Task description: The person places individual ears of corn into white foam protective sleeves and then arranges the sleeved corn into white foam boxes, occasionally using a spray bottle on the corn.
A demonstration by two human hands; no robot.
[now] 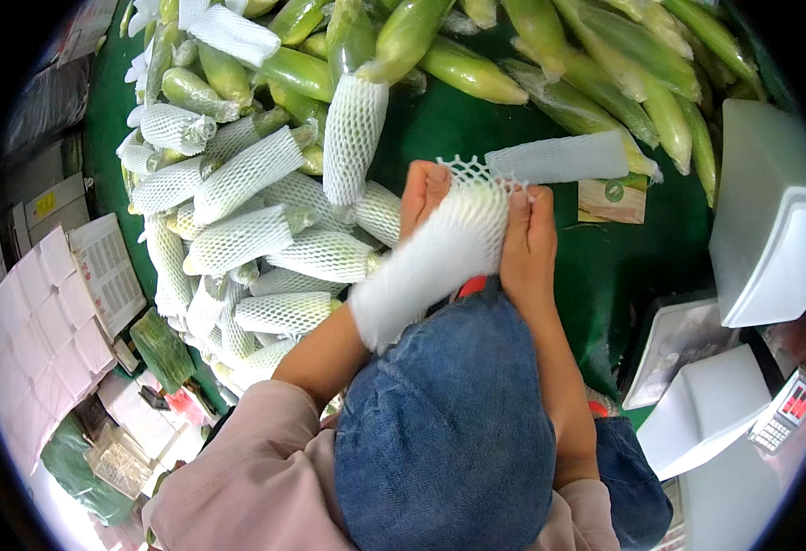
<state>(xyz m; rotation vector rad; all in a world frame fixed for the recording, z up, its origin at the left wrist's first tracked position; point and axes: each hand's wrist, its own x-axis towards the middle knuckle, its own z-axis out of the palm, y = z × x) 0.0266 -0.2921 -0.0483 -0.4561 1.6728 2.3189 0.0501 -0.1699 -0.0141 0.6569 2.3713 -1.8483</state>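
My left hand [423, 196] and my right hand [530, 224] grip opposite sides of the mouth of a white foam net sleeve [437, 258]. The mesh is stretched wide between my fingers, and the sleeve's lower part is blurred. Something pale green, likely an ear of corn, shows through the mesh near its mouth. Beyond my right hand a flattened foam net sleeve [558, 157] lies on the green surface. A small label card [611, 201] with printing sits just below it. To my left is a heap of corn ears in foam net sleeves [244, 237].
Green corn ears in clear film [602, 89] are piled along the far side of the green table [437, 131]. White plastic bins [761, 227] and a digital scale with a red display [785, 410] stand at right. Stacked pale packs [44, 330] lie at far left.
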